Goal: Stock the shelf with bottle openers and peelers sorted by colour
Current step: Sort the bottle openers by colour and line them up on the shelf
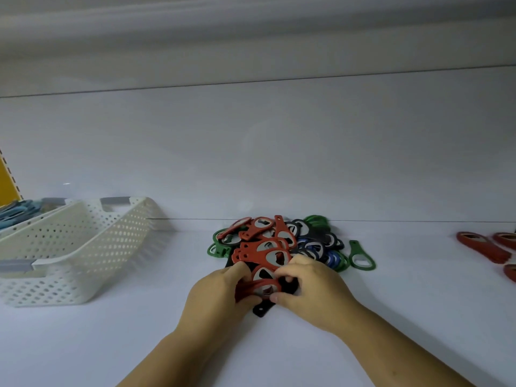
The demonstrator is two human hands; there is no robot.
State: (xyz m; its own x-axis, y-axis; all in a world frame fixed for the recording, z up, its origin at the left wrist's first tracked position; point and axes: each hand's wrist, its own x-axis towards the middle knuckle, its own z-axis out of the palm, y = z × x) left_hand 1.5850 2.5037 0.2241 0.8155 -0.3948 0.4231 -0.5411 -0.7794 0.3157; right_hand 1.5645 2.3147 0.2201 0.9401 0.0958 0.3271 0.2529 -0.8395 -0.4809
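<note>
Sorting is under way at the middle of the white shelf [279,169], toward its front edge. A mixed heap of bottle openers [279,244] lies there, red ones on top, green, blue and black beneath and to the right. Both hands work at the near side of the heap. The left hand [215,297] and the right hand [312,291] are closed together on one red opener [265,286], fingers and thumbs pinching its rim. A black opener [261,310] lies under them, its end showing. One green opener [360,258] lies apart, just right of the heap. A few red openers [485,250] lie near the right edge. A white perforated basket [83,247] stands at the left; blue items behind it are too blurred to identify.

Risk, as judged: the openers interlock, so lifting the held one may drag neighbours along and scatter the heap, or carry a wrong colour into the red group.
</note>
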